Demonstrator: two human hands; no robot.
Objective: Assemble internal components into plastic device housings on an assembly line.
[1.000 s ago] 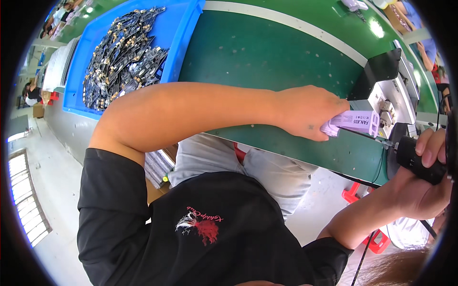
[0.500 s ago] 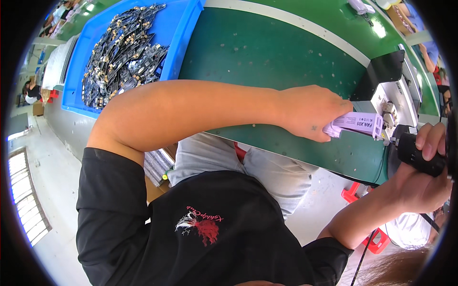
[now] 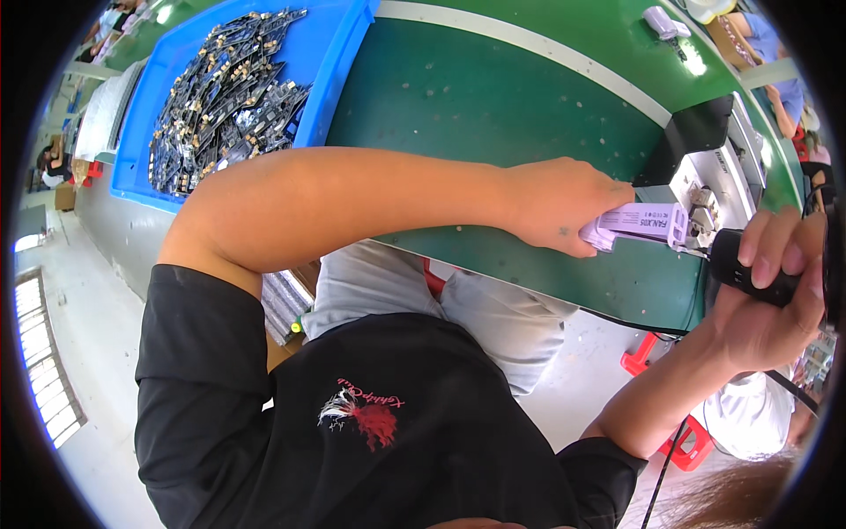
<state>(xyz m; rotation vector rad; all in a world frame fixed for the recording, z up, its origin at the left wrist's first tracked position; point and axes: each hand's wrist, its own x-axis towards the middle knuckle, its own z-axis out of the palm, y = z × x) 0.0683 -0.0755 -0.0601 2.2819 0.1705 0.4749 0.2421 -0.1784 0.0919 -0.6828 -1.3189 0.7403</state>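
My left arm reaches across the table, and my left hand is closed round one end of a lilac plastic fan housing. The housing's far end points right. My right hand grips a black electric screwdriver with a rounded body. Its front end is close to the housing's open end, but whether the tip touches it I cannot tell. Just behind the housing stands a white and black open-fronted device with small metal parts inside.
A blue tray at the far left holds a heap of dark circuit boards. The green tabletop runs between tray and device. Another lilac housing lies beyond the white strip. Red stools and people are at right.
The whole view has shifted slightly. My right hand and the screwdriver have moved a little left, toward the housing. My left hand keeps its hold.
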